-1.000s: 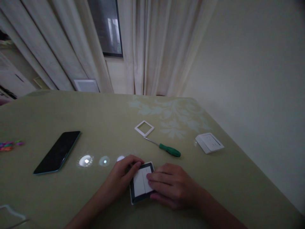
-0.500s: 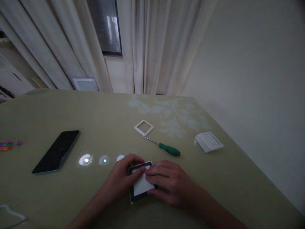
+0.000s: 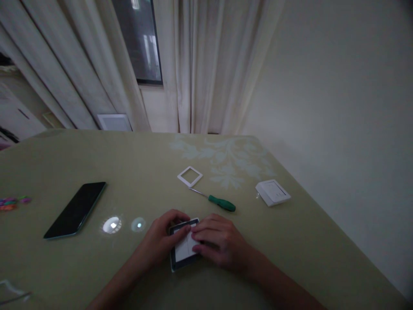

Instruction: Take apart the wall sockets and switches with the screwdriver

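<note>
A square wall switch with a dark frame and white rockers lies flat on the olive table in front of me. My left hand grips its left and top edge, fingers curled round the frame. My right hand lies over its right side, fingertips pressed on the white rockers. Both hands are closed on the switch. Beyond them lie a green-handled screwdriver and a loose white square frame.
A dark phone lies at the left. A white socket plate sits near the table's right edge. Coloured bits lie at the far left, a clear object at the bottom left. Curtains and a wall stand behind.
My right fingers slid from the switch's right edge up onto the rockers, meeting the left fingers. The view shifted slightly, so everything sits a little further left.
</note>
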A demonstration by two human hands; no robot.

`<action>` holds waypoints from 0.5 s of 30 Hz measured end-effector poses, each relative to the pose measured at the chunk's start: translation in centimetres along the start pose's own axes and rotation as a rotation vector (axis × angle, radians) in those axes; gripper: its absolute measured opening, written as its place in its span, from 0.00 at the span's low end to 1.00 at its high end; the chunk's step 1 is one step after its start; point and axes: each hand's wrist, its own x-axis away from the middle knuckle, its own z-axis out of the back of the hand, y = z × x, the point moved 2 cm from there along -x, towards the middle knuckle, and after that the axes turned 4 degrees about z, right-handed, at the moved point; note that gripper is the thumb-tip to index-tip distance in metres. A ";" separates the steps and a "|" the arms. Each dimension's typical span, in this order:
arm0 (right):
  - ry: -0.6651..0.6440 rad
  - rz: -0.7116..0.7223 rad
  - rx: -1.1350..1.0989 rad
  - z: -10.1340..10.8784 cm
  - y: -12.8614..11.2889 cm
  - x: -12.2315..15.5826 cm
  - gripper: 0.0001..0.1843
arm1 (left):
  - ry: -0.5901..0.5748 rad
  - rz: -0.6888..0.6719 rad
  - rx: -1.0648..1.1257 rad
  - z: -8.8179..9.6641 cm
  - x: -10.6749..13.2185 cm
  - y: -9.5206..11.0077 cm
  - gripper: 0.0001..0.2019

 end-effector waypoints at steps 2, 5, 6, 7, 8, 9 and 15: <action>0.049 -0.106 0.099 0.7 1.7 0.1 0.12 | -0.032 -0.031 -0.064 -0.2 -0.3 0.4 0.13; 0.111 -0.285 0.234 2.0 4.5 0.2 0.22 | -0.085 -0.093 -0.208 -0.3 -2.5 1.0 0.13; 0.100 -0.329 0.262 2.4 5.4 0.3 0.23 | -0.059 -0.103 -0.250 -0.1 -3.8 1.2 0.13; 0.074 -0.362 0.278 2.8 6.1 0.3 0.21 | -0.006 -0.106 -0.293 0.1 -5.4 1.4 0.14; 0.036 -0.384 0.283 3.0 6.6 0.3 0.19 | 0.061 -0.103 -0.338 0.4 -7.1 1.6 0.13; -0.005 -0.400 0.284 3.3 6.9 0.3 0.17 | 0.130 -0.096 -0.385 0.6 -8.7 1.7 0.13; -0.140 -0.516 0.340 5.9 7.4 1.1 0.10 | 0.297 -0.033 -0.639 0.3 -14.5 1.6 0.19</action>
